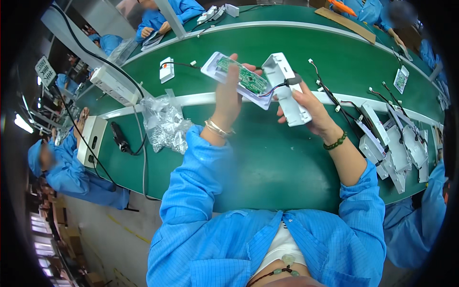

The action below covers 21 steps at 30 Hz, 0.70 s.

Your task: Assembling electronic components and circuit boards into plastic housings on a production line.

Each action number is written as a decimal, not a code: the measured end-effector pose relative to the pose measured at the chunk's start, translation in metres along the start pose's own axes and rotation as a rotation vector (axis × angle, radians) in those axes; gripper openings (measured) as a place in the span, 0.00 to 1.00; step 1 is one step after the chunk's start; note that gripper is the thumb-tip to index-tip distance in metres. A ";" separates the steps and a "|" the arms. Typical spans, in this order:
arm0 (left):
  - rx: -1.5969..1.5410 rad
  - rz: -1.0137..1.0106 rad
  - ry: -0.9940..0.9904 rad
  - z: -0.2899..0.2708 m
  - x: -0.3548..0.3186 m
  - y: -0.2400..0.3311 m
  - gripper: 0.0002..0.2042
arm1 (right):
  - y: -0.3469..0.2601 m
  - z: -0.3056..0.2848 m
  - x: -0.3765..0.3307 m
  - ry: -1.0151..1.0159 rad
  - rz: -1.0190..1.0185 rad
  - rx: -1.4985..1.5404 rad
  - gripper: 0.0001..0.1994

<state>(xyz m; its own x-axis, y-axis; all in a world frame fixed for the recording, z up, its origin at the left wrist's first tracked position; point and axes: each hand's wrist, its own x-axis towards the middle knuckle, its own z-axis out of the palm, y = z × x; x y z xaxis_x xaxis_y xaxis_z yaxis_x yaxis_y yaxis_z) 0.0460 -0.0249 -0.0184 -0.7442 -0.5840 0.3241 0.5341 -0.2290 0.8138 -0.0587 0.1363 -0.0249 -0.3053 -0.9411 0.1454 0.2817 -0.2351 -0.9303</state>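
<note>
My left hand is closed on a shallow white plastic case half, which is tilted above the green bench. A green circuit board lies inside that case half. In my right hand, fingers wrapped round it, is a deeper white plastic housing. A dark cable with a thick black sleeve crosses this housing, and thin coloured wires run from it toward the board. The two white parts are held close together; whether they touch I cannot tell.
A clear bag of small metal parts lies left, near a black hand tool and a white box. White housings with cables are heaped right. Another white unit sits across the white rail. Co-workers in blue sit around.
</note>
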 end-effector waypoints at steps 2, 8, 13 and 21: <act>0.059 -0.052 0.005 0.005 0.000 0.002 0.31 | -0.003 0.009 0.000 0.101 -0.003 -0.018 0.32; 0.225 -0.194 0.016 0.011 0.000 -0.018 0.31 | 0.008 0.013 0.016 0.250 -0.250 -0.553 0.30; 0.367 -0.014 0.006 0.018 0.009 -0.038 0.31 | 0.018 0.015 0.019 0.301 -0.270 -0.713 0.31; 0.466 -0.063 -0.019 0.018 0.010 -0.052 0.33 | 0.021 0.016 0.023 0.199 -0.367 -0.641 0.34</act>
<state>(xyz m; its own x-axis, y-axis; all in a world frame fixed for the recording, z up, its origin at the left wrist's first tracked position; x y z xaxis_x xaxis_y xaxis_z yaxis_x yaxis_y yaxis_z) 0.0042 -0.0048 -0.0488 -0.7791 -0.5647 0.2721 0.2534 0.1132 0.9607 -0.0454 0.1057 -0.0360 -0.4529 -0.7539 0.4759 -0.4342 -0.2797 -0.8563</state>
